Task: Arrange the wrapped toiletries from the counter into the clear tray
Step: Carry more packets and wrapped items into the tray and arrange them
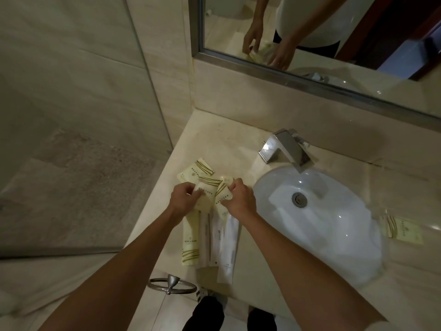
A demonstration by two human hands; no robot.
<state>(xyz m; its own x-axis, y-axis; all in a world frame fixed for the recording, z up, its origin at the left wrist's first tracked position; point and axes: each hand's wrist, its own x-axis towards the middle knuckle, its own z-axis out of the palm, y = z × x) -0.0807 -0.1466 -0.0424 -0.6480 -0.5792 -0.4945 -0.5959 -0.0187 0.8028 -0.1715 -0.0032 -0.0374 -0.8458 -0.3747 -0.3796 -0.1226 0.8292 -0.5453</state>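
Note:
Several cream packets with green stripes and white wrapped sticks lie on the beige counter [241,149] left of the sink. My left hand [182,197] grips a cream packet [204,203] at its top edge. My right hand [238,194] pinches a second striped packet [222,195] beside it. Another cream packet [194,172] lies flat just behind both hands. A long cream packet [191,244] and white wrapped sticks [228,247] lie under my forearms. A clear tray [381,212] stands right of the sink with one cream packet [403,231] in it.
A white oval sink [317,223] fills the counter's middle, with a chrome faucet [286,149] behind it. A framed mirror [310,44] hangs on the back wall. A glass shower panel stands at the left. A chrome towel ring [171,284] hangs below the counter's front edge.

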